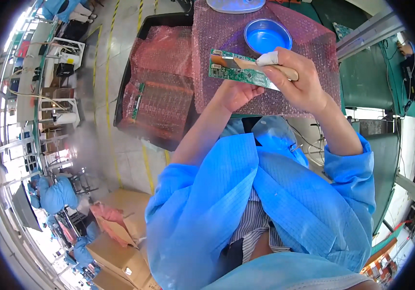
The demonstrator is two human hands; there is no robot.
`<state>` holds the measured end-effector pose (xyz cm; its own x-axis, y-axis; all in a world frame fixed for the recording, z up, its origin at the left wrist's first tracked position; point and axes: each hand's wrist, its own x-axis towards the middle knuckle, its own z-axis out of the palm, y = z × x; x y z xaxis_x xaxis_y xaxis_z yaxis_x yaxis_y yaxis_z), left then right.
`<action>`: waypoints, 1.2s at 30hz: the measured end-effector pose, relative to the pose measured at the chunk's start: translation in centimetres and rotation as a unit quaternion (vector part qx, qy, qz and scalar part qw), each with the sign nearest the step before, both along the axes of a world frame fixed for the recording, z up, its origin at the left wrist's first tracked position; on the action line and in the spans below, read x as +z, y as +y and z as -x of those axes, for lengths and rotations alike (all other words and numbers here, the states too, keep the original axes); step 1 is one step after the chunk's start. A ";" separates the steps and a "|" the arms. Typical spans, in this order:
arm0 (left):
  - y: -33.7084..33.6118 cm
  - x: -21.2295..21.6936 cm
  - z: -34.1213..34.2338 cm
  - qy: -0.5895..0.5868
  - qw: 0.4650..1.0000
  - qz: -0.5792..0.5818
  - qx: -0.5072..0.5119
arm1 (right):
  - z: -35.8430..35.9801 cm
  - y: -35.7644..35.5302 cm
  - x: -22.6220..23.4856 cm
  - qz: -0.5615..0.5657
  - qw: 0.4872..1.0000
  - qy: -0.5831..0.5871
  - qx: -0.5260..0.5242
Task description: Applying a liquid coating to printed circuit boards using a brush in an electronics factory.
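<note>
My left hand (239,93) holds a long green circuit board (231,68) from below, over a pink bubble-wrap sheet (217,34). My right hand (300,79) grips a wooden-handled brush (246,63), whose handle lies across the board. A white finger cot (268,59) covers one fingertip of my right hand. A round metal dish (267,35), lit blue, sits just beyond the board on the bubble wrap.
A black tray (155,87) to the left holds more green boards under pink bubble wrap. Cardboard boxes (118,232) stand on the floor at lower left. People in blue coats sit at far left (55,193). A green bench surface (364,82) lies at right.
</note>
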<state>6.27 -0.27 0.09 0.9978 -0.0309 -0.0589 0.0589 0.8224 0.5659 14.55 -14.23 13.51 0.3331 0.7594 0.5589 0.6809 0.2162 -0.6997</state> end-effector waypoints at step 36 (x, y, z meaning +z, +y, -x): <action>0.6 0.1 0.1 -0.013 0.999 0.041 -0.010 | 0.2 -1.0 -0.6 -0.055 0.964 0.245 -0.093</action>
<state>6.20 0.29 0.17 0.9981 -0.0552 -0.0289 0.0622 0.8650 0.4980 14.40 -15.27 12.92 0.7018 0.6068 0.3731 0.3087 0.2129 -0.9270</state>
